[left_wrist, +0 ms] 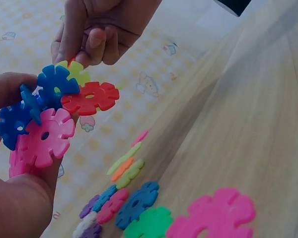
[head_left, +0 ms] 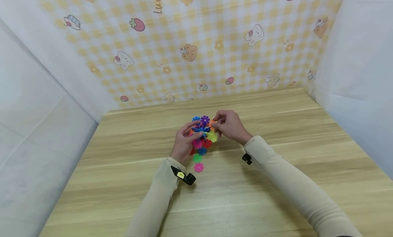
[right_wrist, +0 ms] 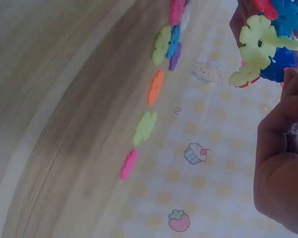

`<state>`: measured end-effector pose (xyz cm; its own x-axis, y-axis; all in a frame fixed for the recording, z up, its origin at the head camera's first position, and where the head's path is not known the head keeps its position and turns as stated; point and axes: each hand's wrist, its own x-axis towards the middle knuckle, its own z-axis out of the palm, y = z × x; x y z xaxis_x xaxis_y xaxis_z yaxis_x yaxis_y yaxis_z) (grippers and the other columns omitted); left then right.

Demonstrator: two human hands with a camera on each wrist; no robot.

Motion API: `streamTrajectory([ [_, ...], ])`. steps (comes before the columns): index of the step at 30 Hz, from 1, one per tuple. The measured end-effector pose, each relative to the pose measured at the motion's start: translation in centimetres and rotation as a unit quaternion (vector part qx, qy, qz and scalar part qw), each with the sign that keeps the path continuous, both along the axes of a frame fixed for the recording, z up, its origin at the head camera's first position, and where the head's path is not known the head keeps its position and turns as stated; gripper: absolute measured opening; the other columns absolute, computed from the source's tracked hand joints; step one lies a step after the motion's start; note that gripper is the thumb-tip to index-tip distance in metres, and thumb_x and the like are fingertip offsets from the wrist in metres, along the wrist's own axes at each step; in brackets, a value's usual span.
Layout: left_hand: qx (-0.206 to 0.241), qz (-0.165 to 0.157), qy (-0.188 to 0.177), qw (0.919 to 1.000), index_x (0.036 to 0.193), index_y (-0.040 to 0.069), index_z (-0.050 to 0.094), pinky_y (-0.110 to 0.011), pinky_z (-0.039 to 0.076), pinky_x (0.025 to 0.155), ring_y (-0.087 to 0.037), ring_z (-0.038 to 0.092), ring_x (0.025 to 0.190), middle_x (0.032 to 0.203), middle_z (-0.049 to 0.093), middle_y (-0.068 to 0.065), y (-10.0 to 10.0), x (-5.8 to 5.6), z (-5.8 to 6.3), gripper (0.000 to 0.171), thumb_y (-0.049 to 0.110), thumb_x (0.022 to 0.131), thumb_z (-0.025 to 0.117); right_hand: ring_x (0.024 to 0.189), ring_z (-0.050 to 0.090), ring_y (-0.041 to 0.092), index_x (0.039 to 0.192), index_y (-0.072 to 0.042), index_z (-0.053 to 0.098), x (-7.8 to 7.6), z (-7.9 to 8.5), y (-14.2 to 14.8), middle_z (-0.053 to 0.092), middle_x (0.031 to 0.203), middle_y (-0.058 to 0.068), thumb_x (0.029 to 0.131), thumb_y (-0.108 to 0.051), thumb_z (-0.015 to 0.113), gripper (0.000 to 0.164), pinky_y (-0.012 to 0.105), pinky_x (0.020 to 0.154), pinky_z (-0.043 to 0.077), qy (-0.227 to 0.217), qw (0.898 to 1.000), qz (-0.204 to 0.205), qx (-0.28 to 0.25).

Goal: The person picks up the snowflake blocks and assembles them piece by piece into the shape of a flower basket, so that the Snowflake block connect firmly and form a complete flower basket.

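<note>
My left hand (head_left: 182, 144) grips a cluster of interlocking plastic snowflake discs (head_left: 202, 130), its thumb and fingers around the left side. Blue, pink, red and yellow notched discs join at different angles in it. From the right, my right hand (head_left: 232, 126) pinches an orange snowflake disc (head_left: 212, 123) between thumb and finger at the cluster's edge. Seen from the left wrist, a red disc (left_wrist: 105, 96) and a pink disc (left_wrist: 57, 130) jut out of the cluster. A pale yellow disc (right_wrist: 252, 48) faces the right wrist camera; the right fingertips are partly hidden there.
Loose discs lie on the wooden table (head_left: 132, 182) below and behind the cluster, among them a pink one (head_left: 199, 167), a green one (head_left: 197, 158) and, farther back, an orange one (right_wrist: 155, 87). A checked cloth (head_left: 215, 59) hangs along the table's back edge.
</note>
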<state>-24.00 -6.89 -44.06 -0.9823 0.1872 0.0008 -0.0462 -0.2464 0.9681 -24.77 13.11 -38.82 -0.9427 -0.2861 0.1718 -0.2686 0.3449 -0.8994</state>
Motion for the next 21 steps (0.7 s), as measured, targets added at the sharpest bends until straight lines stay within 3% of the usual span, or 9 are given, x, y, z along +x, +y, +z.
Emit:
streamTrajectory([
  [5,0.008,-0.003,-0.008,0.9999,0.133,0.013,0.063,-0.023,0.057,0.090,-0.015,0.065,0.106,0.137,0.055,-0.008,0.3,-0.1,-0.3,0.042,0.002,0.093,0.067,0.055,0.067,0.034,0.088,0.001,0.062,0.0,-0.4,-0.2,0.069,0.071,0.018,0.095,-0.001,0.064,0.007,0.052,0.058,0.058,0.019,1.000,0.009,0.021],
  [9,-0.028,-0.005,-0.011,0.9995,0.134,0.016,0.063,-0.024,0.057,0.091,-0.015,0.065,0.107,0.138,0.056,-0.009,-0.2,-0.3,-0.1,0.041,0.007,0.094,0.068,0.062,0.069,0.038,0.099,-0.001,0.063,0.0,-0.3,-0.1,0.071,0.075,0.019,0.099,-0.008,0.061,0.007,0.050,0.060,0.059,-0.004,0.999,0.021,0.035],
  [12,-0.048,0.015,-0.009,0.9987,0.133,0.019,0.063,-0.024,0.057,0.089,-0.013,0.065,0.105,0.139,0.055,-0.007,-0.9,-0.6,0.4,0.041,0.012,0.094,0.070,0.068,0.069,0.043,0.111,-0.002,0.063,0.1,-0.1,0.0,0.072,0.082,0.020,0.105,-0.019,0.053,0.020,0.048,0.060,0.058,-0.045,0.998,0.016,0.037],
  [15,-0.034,0.057,0.002,0.9978,0.133,0.021,0.064,-0.021,0.058,0.080,-0.008,0.067,0.096,0.137,0.055,-0.008,-1.8,-1.0,1.1,0.040,0.015,0.094,0.070,0.063,0.066,0.036,0.114,-0.001,0.063,0.3,-0.2,-0.1,0.071,0.083,0.019,0.107,-0.024,0.048,0.029,0.042,0.058,0.056,-0.058,0.996,0.016,0.058],
  [18,-0.004,0.100,0.019,0.9948,0.132,0.020,0.064,-0.016,0.056,0.068,-0.005,0.065,0.083,0.135,0.053,-0.008,-2.5,-1.3,1.7,0.039,0.013,0.095,0.069,0.055,0.061,0.021,0.105,0.001,0.068,0.9,-0.8,-0.7,0.069,0.078,0.015,0.104,-0.018,0.052,0.025,0.031,0.054,0.052,-0.038,0.990,0.062,0.120],
  [21,0.015,0.121,0.019,0.9923,0.133,0.018,0.064,-0.016,0.053,0.060,-0.005,0.062,0.074,0.129,0.054,-0.007,-3.0,-1.3,2.0,0.038,0.011,0.096,0.067,0.057,0.056,0.011,0.090,-0.004,0.071,2.0,-1.4,-2.2,0.068,0.075,0.008,0.097,-0.013,0.063,0.015,0.023,0.054,0.048,0.005,0.969,0.128,0.210],
])
